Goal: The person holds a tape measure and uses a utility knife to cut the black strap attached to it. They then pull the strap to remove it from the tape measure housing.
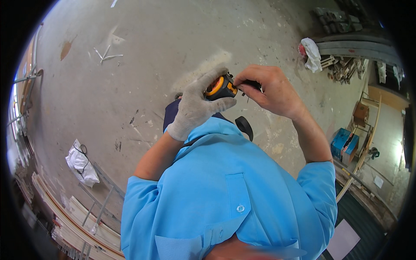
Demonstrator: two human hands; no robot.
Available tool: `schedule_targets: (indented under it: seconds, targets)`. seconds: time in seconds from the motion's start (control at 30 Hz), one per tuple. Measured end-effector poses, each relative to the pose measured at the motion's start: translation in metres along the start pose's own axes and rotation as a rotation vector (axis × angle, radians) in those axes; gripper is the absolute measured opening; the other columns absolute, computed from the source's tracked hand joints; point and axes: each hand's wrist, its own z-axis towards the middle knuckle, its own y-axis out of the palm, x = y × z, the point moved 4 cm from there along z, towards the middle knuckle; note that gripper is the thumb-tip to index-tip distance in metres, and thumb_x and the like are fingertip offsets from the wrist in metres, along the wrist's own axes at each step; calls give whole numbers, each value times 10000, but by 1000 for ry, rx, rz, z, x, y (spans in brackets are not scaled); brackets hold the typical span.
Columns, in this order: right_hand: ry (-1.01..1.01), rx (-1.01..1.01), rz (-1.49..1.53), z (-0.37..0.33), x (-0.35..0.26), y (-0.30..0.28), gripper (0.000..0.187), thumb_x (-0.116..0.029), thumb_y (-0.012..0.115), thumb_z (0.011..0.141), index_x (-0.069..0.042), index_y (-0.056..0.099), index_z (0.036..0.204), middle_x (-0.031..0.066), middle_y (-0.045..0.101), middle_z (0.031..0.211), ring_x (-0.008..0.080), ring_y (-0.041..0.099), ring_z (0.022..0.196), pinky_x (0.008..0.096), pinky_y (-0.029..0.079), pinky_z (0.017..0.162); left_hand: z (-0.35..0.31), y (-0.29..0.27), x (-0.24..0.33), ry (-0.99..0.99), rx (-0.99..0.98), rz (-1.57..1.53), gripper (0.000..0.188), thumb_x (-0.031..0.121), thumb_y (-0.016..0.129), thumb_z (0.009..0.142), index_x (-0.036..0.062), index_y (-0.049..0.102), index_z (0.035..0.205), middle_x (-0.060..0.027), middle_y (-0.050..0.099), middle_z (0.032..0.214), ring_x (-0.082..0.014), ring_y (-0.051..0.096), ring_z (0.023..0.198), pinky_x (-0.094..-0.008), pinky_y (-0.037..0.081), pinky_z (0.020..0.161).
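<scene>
My left hand (196, 106), in a light grey work glove, is closed around a compact black-and-yellow tool (226, 89) with a rounded yellow-orange rim. Its kind is hard to make out, since the glove covers part of it. Thumb and fingers grip it from the left side, in front of my body. My bare right hand (268, 89) is at the tool's right end, fingers bent into a pinch. A small dark piece (252, 85) shows between those fingers, partly hidden; whether it is joined to the tool I cannot tell.
A white bag (82, 164) with a black cord lies on the concrete floor (143, 52) at left, near a metal ladder and long stacked strips (78, 212). On the right are a white bag (311, 54), wood scraps (346, 69), a blue box (344, 143) and a long wooden strip (368, 138).
</scene>
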Motion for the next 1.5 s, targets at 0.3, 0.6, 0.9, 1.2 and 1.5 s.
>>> schedule_targets:
  seconds: [0.3,0.6,0.9,1.2,1.5]
  targets:
    - [47,-36,26,7,18,13,128,-174,700,849,-88,749,930,145,732,884,339,711,854,454,563,775,12,-4,-5,121,-16,140,680,201,893,758,-6,623,1347,-170,671,1267,-269,642,1170,-405,492,1042]
    - [89,3,-53,42,23,21,157,-200,675,851,-73,732,924,144,736,862,346,710,824,456,558,746,40,-34,-11,89,-70,151,666,185,865,831,15,602,1419,-131,642,1269,-217,616,1190,-350,488,1036]
    - [-66,57,-75,87,34,33,124,-166,688,878,-80,684,966,135,687,862,365,683,796,473,537,702,58,-58,-16,-118,-20,-65,639,157,816,872,20,582,1450,-120,669,1247,-191,650,1102,-325,532,969]
    - [-278,-264,41,161,52,37,84,13,728,868,-16,696,940,132,702,835,270,704,709,366,548,667,57,-56,-53,-128,491,-409,782,196,845,832,20,511,1518,-82,711,1145,-136,672,910,-281,576,744]
    - [-707,-520,26,189,-36,109,61,23,698,870,-10,688,920,122,701,790,250,700,696,346,544,666,-29,-67,-75,-6,907,-522,750,208,857,842,41,537,1499,-60,704,1168,-113,656,928,-272,562,774]
